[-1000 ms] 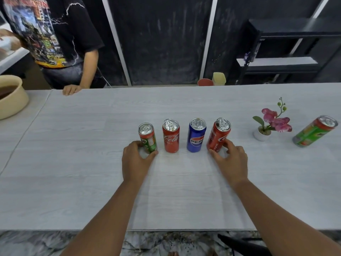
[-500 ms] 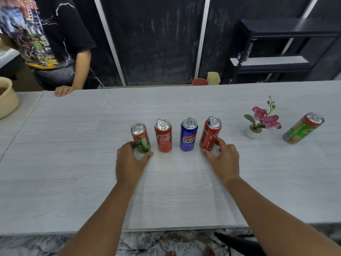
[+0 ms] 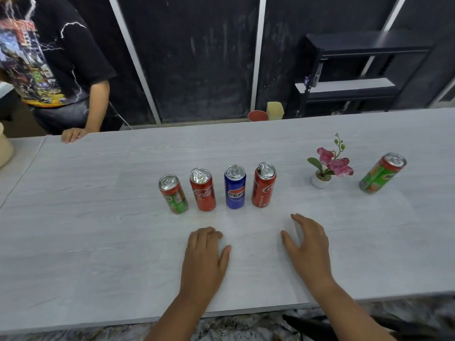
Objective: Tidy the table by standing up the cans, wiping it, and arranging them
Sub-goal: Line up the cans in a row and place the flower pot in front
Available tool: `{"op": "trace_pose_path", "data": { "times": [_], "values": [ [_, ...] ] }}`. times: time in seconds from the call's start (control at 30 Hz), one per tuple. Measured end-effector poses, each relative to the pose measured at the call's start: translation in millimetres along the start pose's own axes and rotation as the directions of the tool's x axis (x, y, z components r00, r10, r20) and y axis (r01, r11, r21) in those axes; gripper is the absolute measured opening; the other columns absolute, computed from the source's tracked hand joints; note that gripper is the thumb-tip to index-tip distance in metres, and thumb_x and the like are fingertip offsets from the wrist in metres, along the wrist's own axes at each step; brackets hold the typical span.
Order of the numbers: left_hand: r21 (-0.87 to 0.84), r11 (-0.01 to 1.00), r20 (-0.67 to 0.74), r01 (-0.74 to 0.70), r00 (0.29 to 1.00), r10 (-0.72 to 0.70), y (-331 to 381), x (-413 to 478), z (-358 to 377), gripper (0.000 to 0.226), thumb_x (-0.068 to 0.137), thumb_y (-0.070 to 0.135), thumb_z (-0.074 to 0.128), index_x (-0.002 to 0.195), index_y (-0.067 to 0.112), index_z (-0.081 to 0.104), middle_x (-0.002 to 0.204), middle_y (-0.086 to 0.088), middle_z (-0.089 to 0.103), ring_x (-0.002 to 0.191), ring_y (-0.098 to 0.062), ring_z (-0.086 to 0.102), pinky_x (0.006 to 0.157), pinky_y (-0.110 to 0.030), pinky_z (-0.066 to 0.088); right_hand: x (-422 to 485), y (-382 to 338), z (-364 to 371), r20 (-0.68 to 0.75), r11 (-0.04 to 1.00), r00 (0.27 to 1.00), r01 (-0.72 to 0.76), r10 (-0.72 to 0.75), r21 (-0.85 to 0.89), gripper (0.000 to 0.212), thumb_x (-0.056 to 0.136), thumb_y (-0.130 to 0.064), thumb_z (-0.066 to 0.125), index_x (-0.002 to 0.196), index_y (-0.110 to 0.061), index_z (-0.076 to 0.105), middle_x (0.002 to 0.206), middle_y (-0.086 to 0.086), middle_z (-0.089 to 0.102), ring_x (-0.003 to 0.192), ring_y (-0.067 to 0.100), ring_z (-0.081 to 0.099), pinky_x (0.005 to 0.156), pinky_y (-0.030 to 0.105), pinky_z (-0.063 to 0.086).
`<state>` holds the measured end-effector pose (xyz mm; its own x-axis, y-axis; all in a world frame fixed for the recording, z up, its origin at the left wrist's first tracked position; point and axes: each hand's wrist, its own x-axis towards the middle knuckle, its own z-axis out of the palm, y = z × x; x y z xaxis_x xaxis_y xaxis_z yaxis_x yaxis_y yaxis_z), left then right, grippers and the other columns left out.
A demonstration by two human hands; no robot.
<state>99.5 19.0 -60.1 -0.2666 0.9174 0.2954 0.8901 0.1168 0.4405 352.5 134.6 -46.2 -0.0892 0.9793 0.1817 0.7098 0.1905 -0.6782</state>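
Note:
Several cans stand upright in a row at the middle of the pale wood table (image 3: 98, 242): a green-and-red can (image 3: 173, 194), a red Coca-Cola can (image 3: 203, 189), a blue Pepsi can (image 3: 235, 186) and another red Coca-Cola can (image 3: 264, 184). A further green-and-red can (image 3: 382, 173) stands apart at the far right. My left hand (image 3: 205, 254) lies on the table in front of the row, empty, fingers loosely curled. My right hand (image 3: 306, 244) hovers beside it, fingers spread, holding nothing. Neither hand touches a can.
A small white pot with a pink orchid (image 3: 326, 166) stands between the row and the far right can. Another person leans a hand (image 3: 72, 134) on the far left edge. A beige bowl (image 3: 3, 148) sits at the left. A dark shelf (image 3: 364, 75) stands behind.
Both hands have let go of the outer cans of the row and drawn back toward me. The row of cans stays in place.

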Motion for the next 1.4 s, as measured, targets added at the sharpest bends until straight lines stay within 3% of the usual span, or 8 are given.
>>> {"op": "trace_pose_path", "data": {
  "times": [0.13, 0.3, 0.4, 0.63, 0.77, 0.83, 1.07, 1.4],
  "values": [
    [0.005, 0.991, 0.076, -0.135, 0.988, 0.134, 55.0, 12.6, 34.7, 0.036, 0.102, 0.047, 0.065, 0.129, 0.023, 0.067, 0.136, 0.001, 0.064, 0.133, -0.024, 0.055, 0.116, -0.05, 0.048, 3.3, 25.7, -29.7, -0.051, 0.998, 0.997, -0.065, 0.064, -0.003, 0.042, 0.093, -0.022, 0.082, 0.133, -0.019, 0.069, 0.14, -0.002, 0.066, 0.135, 0.021, 0.055, 0.118, 0.047, 0.042],
    [0.077, 0.993, 0.098, -0.088, 0.992, 0.08, 72.9, 19.0, 54.7, 0.041, 0.102, 0.06, 0.055, 0.131, 0.031, 0.062, 0.139, 0.006, 0.058, 0.137, -0.023, 0.052, 0.125, -0.06, 0.033, 43.6, 72.7, -72.4, -0.106, 0.98, 0.974, -0.197, 0.2, 0.038, 0.046, 0.097, -0.026, 0.077, 0.141, -0.021, 0.064, 0.144, -0.001, 0.062, 0.136, 0.02, 0.052, 0.118, 0.046, 0.044],
    [0.066, 0.994, 0.102, -0.086, 0.992, 0.079, 67.3, 18.3, 55.2, 0.042, 0.101, 0.06, 0.055, 0.13, 0.031, 0.062, 0.139, 0.007, 0.058, 0.136, -0.023, 0.052, 0.125, -0.059, 0.032, 81.4, 100.4, -91.4, -0.163, 0.938, 0.929, -0.309, 0.334, 0.16, 0.064, 0.095, -0.032, 0.079, 0.153, -0.022, 0.051, 0.147, 0.001, 0.058, 0.133, 0.02, 0.054, 0.111, 0.039, 0.045],
    [0.056, 0.997, 0.105, -0.062, 0.993, 0.056, 67.3, 18.7, 56.8, 0.041, 0.098, 0.06, 0.058, 0.128, 0.032, 0.064, 0.136, 0.01, 0.057, 0.133, -0.021, 0.054, 0.126, -0.058, 0.031, 164.1, 131.4, -113.1, -0.157, 0.849, 0.854, -0.437, 0.495, 0.298, 0.111, 0.086, -0.046, 0.087, 0.169, -0.029, 0.016, 0.165, 0.0, 0.046, 0.126, 0.024, 0.06, 0.112, 0.051, 0.049],
    [0.053, 0.997, 0.105, -0.054, 0.993, 0.048, 67.4, 19.2, 56.1, 0.041, 0.098, 0.059, 0.061, 0.128, 0.032, 0.064, 0.136, 0.011, 0.057, 0.133, -0.02, 0.054, 0.126, -0.056, 0.032, 177.7, 135.1, -112.1, -0.178, 0.863, 0.853, -0.447, 0.49, 0.235, 0.068, 0.085, -0.049, 0.081, 0.142, -0.021, 0.059, 0.129, 0.008, 0.072, 0.113, 0.029, 0.069, 0.102, 0.052, 0.056],
    [0.057, 0.997, 0.109, -0.054, 0.993, 0.047, 68.0, 19.6, 55.1, 0.041, 0.098, 0.059, 0.062, 0.128, 0.032, 0.064, 0.136, 0.01, 0.058, 0.133, -0.019, 0.054, 0.125, -0.056, 0.032, 172.9, 133.6, -110.6, -0.198, 0.867, 0.852, -0.438, 0.484, 0.237, 0.056, 0.084, -0.05, 0.081, 0.129, -0.02, 0.067, 0.116, 0.006, 0.073, 0.106, 0.028, 0.069, 0.097, 0.052, 0.058],
    [0.046, 0.998, 0.109, -0.048, 0.993, 0.042, 68.1, 20.1, 54.1, 0.041, 0.098, 0.061, 0.062, 0.129, 0.033, 0.064, 0.137, 0.012, 0.058, 0.134, -0.017, 0.053, 0.126, -0.056, 0.033, 127.6, 126.2, -104.1, -0.225, 0.94, 0.913, -0.325, 0.34, 0.104, 0.048, 0.079, -0.051, 0.089, 0.109, -0.017, 0.072, 0.105, 0.001, 0.062, 0.102, 0.029, 0.06, 0.091, 0.049, 0.055],
    [-0.001, 0.996, 0.155, -0.092, 0.984, 0.091, 62.5, 17.4, 40.5, 0.041, 0.103, 0.054, 0.058, 0.138, 0.033, 0.066, 0.148, 0.012, 0.059, 0.144, -0.016, 0.051, 0.128, -0.054, 0.033, 71.9, 74.7, -63.9, -0.14, 0.987, 0.977, -0.157, 0.159, 0.029, 0.044, 0.074, -0.056, 0.091, 0.097, -0.032, 0.061, 0.089, -0.02, 0.053, 0.088, 0.021, 0.058, 0.084, 0.046, 0.051]
  ]
}}
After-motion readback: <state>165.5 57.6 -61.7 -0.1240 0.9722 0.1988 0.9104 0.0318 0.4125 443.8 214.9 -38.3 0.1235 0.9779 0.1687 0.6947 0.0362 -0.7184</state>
